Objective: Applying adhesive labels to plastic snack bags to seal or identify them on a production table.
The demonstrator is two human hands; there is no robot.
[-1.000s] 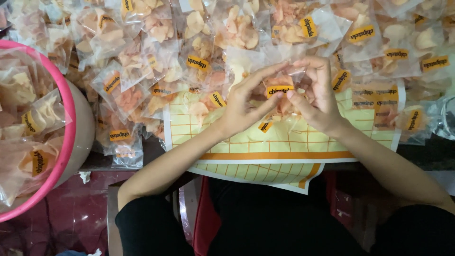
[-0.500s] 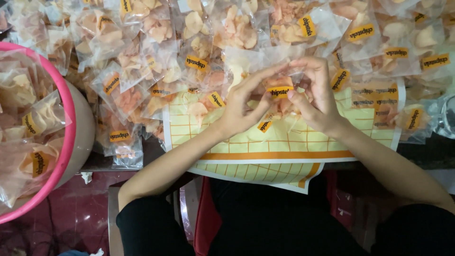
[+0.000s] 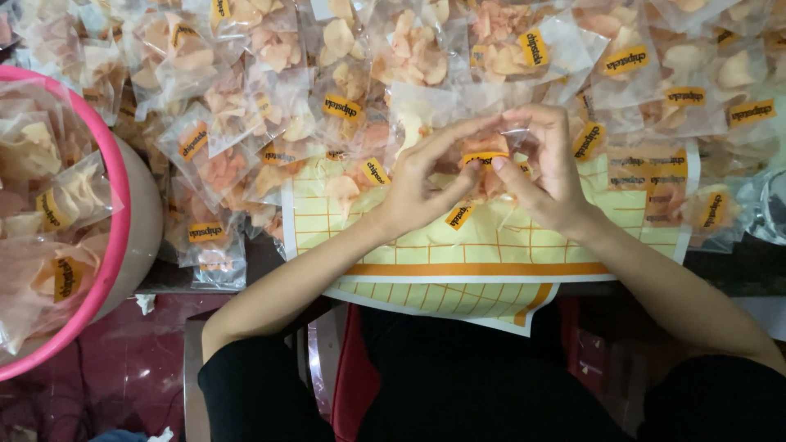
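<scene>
We press a small yellow sticker (image 3: 483, 158) onto a clear packet of crackers (image 3: 483, 168), which lies at the far edge of the yellow checked sheet (image 3: 458, 245) in front of us. Our left hand (image 3: 422, 184) pinches the packet's left side, thumb and forefinger closed on the plastic with the other fingers fanned out above it. Our right hand (image 3: 544, 176) curls over the packet's right side, its thumb (image 3: 512, 172) pushing at the sticker's edge.

Judging by the spread, much of the work looks done: beyond the checked sheet a heap of sealed, labelled packets (image 3: 344, 98) covers the tabletop from one side to the other, nearly all showing their yellow stickers. To the left of the sheet a pink-rimmed basin (image 3: 115, 237) holds more packets, also stickered. We cannot tell how many unlabelled bags remain, though a few pale packets lying on the sheet's right part (image 3: 655, 196) look less clearly marked.

Space is the trouble. The heap crowds right up to the sheet's far edge and spills onto its corners, leaving only a narrow bare strip of sheet near us. A glass object (image 3: 770, 209) sits just past the sheet's right edge, close to our right forearm. Below the sheet, our dark-clothed lap (image 3: 458, 385) fills the view.
</scene>
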